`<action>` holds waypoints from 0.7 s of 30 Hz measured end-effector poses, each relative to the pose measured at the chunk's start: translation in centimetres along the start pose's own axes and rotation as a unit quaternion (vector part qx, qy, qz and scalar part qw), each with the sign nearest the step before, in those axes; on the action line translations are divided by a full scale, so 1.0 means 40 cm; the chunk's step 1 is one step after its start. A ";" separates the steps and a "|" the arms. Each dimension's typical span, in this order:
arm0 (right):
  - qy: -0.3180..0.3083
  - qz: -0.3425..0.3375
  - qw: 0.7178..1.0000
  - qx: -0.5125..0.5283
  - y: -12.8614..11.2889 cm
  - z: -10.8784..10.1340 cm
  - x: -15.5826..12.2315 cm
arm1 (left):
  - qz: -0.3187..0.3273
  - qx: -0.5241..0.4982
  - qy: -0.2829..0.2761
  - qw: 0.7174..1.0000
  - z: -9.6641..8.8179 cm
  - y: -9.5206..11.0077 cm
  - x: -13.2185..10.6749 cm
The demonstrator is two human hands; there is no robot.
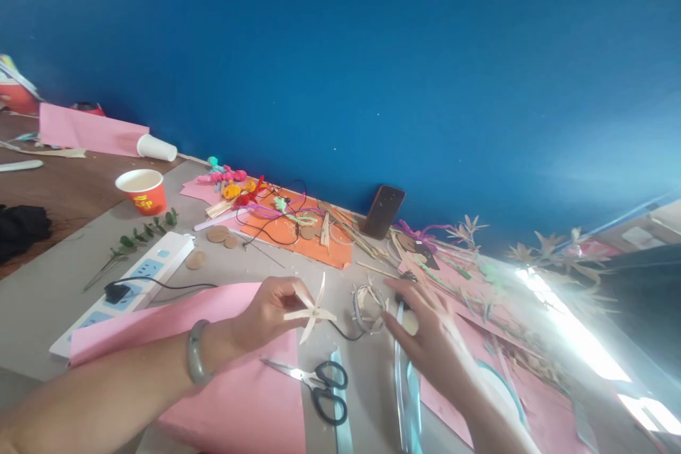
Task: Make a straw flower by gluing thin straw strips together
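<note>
My left hand [274, 308] is closed in a pinch on a pale flower shape [313, 313] with several narrow petals, held above the table. Fingers apart and slightly curved, my right hand [425, 323] hovers just right of a clear ring-shaped roll [367, 308], which has pale cut pieces inside it. Whether the thumb touches the roll I cannot tell. Below the flower lie scissors with black handles [319, 379], their blades pointing left, across a light-blue strip [340, 404]. Pink paper [239, 397] spreads beneath my left forearm.
A white power strip [128, 291] with a black plug and cable lies left, near a leafy sprig [141, 234] and a red paper cup [143, 191]. A phone [384, 211] leans on the blue wall. Orange paper [298, 234], wires and dried stems line the back.
</note>
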State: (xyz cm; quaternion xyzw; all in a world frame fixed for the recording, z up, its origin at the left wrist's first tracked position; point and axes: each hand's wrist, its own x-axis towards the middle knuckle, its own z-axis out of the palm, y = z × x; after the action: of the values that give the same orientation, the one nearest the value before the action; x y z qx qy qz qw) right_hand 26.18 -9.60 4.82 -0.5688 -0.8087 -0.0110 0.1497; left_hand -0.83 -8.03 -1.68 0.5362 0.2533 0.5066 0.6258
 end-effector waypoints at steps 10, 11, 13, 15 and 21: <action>-0.028 -0.008 0.925 0.379 -0.205 0.043 0.040 | 0.025 0.116 -0.012 0.993 0.002 0.017 -0.001; -0.024 -0.008 0.920 0.390 -0.206 0.049 0.041 | 0.022 0.120 -0.010 0.993 0.003 0.017 0.000; -0.027 -0.007 0.912 0.409 -0.207 0.058 0.040 | 0.017 0.129 -0.007 0.991 0.004 0.016 0.001; -0.037 -0.004 0.905 0.424 -0.207 0.067 0.040 | 0.014 0.144 -0.002 0.989 0.005 0.015 0.003; -0.045 0.005 0.891 0.452 -0.206 0.083 0.042 | -0.008 0.160 -0.002 0.987 0.002 0.007 0.003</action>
State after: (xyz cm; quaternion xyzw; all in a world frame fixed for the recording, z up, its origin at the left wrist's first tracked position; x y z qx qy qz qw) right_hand 17.30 -10.33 3.34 -0.4431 -0.7295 0.3822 0.3542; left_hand -0.84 -7.98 -1.37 0.6282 0.3340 0.4534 0.5369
